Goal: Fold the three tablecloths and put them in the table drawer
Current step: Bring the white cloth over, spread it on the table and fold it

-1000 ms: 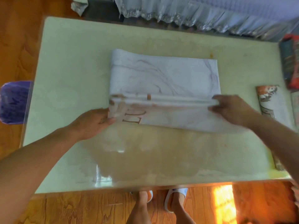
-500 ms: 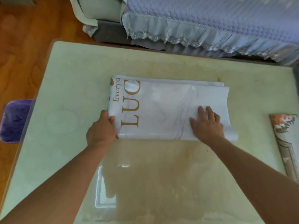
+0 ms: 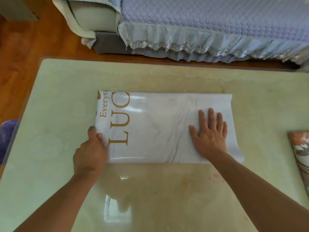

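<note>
– Since the right hand lies flat on the white tablecloth, mid-frame, why?
– Prob. to keep it still. Left hand pinches the left edge, maybe to fold again.

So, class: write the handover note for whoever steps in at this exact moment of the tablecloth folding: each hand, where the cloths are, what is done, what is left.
Left hand: pinches the left edge of the white tablecloth.
Right hand: flat, fingers spread, pressing the cloth's right part.
White tablecloth: folded into a long rectangle, mid table.
Patterned tablecloth: at the table's right edge, partly out of frame.
Third cloth and drawer: not in view.
Done: first folds of the white cloth.
Left: probably fold it smaller, fold the others, put all in the drawer.
</note>
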Demonstrator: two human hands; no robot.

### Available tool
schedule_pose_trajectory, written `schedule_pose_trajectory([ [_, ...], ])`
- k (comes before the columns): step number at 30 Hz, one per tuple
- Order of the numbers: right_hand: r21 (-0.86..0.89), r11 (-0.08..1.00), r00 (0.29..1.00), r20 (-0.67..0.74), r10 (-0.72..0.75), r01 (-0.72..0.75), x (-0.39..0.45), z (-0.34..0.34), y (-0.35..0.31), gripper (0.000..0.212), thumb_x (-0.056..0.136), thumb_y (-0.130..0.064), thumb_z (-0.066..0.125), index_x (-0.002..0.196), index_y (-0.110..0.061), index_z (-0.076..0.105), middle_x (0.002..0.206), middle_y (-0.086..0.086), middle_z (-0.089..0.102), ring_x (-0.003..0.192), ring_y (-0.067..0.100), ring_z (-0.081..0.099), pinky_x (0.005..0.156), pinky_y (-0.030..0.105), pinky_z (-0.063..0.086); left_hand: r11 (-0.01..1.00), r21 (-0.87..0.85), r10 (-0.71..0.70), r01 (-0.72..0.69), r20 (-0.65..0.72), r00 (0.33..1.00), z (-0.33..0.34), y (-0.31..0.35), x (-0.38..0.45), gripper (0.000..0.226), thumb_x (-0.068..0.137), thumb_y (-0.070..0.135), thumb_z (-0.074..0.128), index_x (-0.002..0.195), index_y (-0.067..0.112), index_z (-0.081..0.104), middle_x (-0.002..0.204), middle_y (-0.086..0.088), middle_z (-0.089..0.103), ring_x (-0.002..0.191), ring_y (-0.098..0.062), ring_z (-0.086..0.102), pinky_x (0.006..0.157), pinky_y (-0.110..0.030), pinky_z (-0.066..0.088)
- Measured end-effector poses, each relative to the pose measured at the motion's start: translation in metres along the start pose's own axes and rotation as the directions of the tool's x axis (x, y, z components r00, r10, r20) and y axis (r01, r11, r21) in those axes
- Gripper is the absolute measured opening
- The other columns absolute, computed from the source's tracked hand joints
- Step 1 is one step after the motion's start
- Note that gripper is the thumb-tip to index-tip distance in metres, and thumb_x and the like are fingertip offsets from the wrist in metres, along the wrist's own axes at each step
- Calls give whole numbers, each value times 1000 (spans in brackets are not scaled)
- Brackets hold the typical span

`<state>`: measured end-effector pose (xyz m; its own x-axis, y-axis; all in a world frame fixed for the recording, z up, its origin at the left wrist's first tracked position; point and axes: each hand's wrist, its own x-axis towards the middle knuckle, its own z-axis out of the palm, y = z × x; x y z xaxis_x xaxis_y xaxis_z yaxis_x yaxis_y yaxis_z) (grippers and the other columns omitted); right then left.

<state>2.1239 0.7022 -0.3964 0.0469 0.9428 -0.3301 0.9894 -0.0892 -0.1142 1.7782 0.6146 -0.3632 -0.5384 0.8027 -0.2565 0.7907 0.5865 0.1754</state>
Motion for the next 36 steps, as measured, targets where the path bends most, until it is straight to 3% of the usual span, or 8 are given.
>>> schedule_pose_trajectory([
  [6,33,999,1000,8,9,-9,4,-10,-4,72,95,-64,34,157,-34,11,167,-1,-1,154,27,-7,124,50,-2,992,105,79,-76,-28,996,15,1,-17,69,93,21,57,155,14,26,111,-24,49,88,-45,58,61,-52,48],
  [10,16,995,994,-40,97,-97,16,-39,-22,61,92,-49,51,145,-21,40,155,9,26,144,34,20,119,55,18,864,315,421,-392,-29,906,9,3,-4,66,87,8,62,150,15,45,148,-27,35,133,-51,38,102,-60,40],
  [13,-14,1000,989,-149,19,-21,34,-51,-45,62,97,-49,44,150,-19,30,164,12,12,151,36,10,123,54,12,766,295,605,-571,-34,795,-1,22,19,56,82,9,64,137,14,57,153,-23,34,142,-47,33,114,-58,32],
  [16,-75,984,984,-62,-165,160,56,-44,-60,69,103,-56,21,160,-22,0,168,6,-11,154,32,-14,124,51,-5,766,283,615,-577,-61,786,-8,52,55,58,94,28,47,151,19,41,161,-22,24,149,-44,21,122,-57,20],
  [21,-104,973,979,26,-203,205,76,-25,-52,67,103,-58,8,160,-26,-5,169,0,-6,155,26,-11,124,53,-4,769,346,542,-538,94,835,12,68,112,65,102,55,12,162,32,3,169,-11,12,156,-36,6,125,-55,5],
  [24,-90,972,971,-85,-225,218,78,-24,-50,61,105,-53,20,157,-21,22,163,7,22,151,33,14,124,54,2,757,356,559,-548,81,825,17,67,112,62,102,52,22,159,28,18,160,-13,30,149,-38,21,123,-58,12],
  [27,-99,941,881,-332,-338,323,77,-28,-41,36,104,-38,43,128,-15,58,121,8,55,112,36,47,114,50,28,751,340,600,-566,5,800,11,65,104,61,98,48,34,152,20,37,142,-17,45,135,-40,37,119,-60,21],
  [36,45,942,892,-339,-297,331,89,-31,-14,33,102,-33,42,110,-14,68,107,4,59,98,29,51,88,42,44,731,337,635,-593,-19,772,13,66,103,53,100,46,34,146,22,49,134,-14,52,125,-38,46,115,-59,25],
])
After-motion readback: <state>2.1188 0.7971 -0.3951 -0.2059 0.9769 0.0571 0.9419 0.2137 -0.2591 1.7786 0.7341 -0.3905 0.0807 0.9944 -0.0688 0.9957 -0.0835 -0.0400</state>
